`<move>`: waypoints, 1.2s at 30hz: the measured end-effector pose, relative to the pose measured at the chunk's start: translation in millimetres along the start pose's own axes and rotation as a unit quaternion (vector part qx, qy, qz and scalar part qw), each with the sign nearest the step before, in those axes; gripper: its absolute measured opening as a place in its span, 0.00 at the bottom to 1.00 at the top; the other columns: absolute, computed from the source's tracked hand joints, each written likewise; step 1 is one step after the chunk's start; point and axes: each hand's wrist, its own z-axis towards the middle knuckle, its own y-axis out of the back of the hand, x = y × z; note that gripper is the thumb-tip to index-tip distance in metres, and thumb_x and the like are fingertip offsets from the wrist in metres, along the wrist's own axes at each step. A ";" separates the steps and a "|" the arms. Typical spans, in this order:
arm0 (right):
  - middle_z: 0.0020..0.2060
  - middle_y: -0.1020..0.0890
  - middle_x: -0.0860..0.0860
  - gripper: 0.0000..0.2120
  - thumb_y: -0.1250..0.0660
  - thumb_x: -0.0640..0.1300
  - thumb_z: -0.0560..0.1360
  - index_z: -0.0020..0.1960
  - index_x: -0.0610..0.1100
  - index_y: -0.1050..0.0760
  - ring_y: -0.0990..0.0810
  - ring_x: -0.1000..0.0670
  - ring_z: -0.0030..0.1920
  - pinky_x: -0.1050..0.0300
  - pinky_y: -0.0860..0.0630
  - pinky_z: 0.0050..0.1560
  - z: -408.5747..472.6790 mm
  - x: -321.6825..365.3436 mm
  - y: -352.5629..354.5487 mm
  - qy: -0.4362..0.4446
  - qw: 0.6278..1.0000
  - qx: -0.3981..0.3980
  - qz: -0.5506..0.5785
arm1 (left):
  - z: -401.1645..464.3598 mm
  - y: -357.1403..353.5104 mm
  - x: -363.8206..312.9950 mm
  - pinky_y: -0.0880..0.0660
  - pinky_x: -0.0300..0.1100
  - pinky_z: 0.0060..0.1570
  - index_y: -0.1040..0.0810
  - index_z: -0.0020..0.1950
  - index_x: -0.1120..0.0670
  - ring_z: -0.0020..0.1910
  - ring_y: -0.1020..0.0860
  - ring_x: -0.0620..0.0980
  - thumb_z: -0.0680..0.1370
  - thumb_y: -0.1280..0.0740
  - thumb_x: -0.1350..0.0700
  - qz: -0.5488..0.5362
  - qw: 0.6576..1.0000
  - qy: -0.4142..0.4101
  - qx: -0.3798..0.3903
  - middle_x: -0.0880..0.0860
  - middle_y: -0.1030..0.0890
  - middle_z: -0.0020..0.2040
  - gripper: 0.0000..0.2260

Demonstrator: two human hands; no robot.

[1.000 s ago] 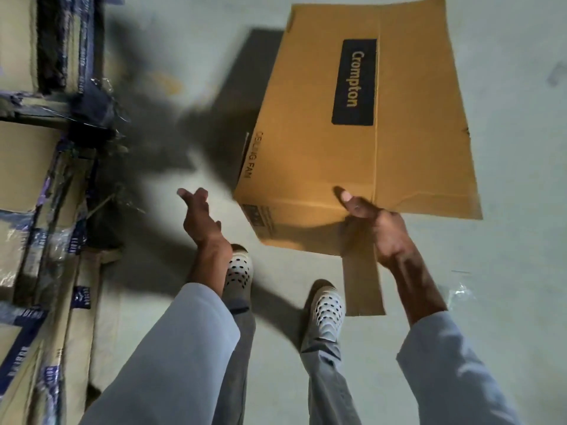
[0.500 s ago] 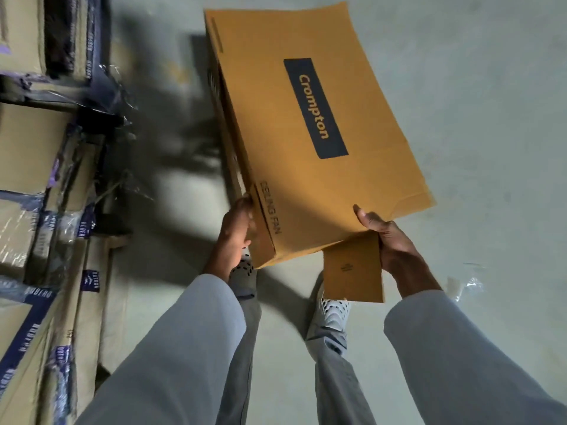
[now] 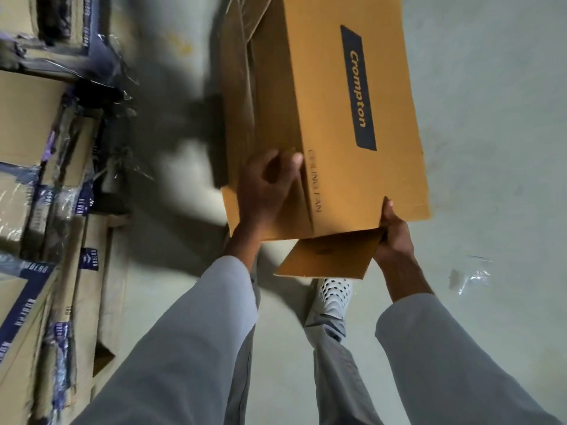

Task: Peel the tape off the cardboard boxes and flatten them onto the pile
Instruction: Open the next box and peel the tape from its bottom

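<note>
A person holds a brown cardboard box [image 3: 331, 124] printed "Crompton" above a grey floor [image 3: 491, 118], its far end open with loose flaps. The left hand [image 3: 267, 191] has a curled grip around the box's near left corner, thumb on top, while the right hand [image 3: 395, 237] grips the near right edge, thumb on the top panel and fingers underneath by a hanging flap [image 3: 325, 257]. A pile [image 3: 36, 210] of flattened boxes with blue tape lies on the floor to the left, well apart, and a scrap of clear tape [image 3: 469, 276] lies to the right.
</note>
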 end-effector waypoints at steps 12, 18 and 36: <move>0.63 0.19 0.52 0.27 0.30 0.60 0.76 0.68 0.45 0.22 0.20 0.54 0.58 0.58 0.22 0.60 -7.5 14.7 -37.7 0.217 0.953 0.009 -0.212 | -25.9 -78.7 3.9 0.32 0.46 0.53 0.17 0.50 0.50 0.52 0.26 0.55 0.73 0.31 0.39 0.261 0.926 -0.259 0.087 0.49 0.19 0.49 0.16; 0.55 0.14 0.50 0.19 0.34 0.58 0.78 0.61 0.49 0.17 0.18 0.45 0.59 0.52 0.22 0.58 20.6 41.2 -9.5 0.270 0.894 -0.072 -0.351 | -22.2 -69.8 12.9 0.36 0.47 0.65 0.28 0.73 0.51 0.67 0.32 0.56 0.70 0.32 0.34 0.233 0.955 -0.176 0.049 0.57 0.30 0.70 0.36; 0.63 0.28 0.43 0.20 0.36 0.52 0.82 0.73 0.51 0.28 0.26 0.43 0.59 0.50 0.22 0.51 16.8 -11.8 36.6 0.426 0.707 -0.090 -0.558 | -33.7 -91.1 33.0 0.32 0.58 0.66 0.21 0.63 0.50 0.66 0.32 0.64 0.67 0.29 0.50 0.310 0.931 -0.151 0.117 0.59 0.29 0.69 0.25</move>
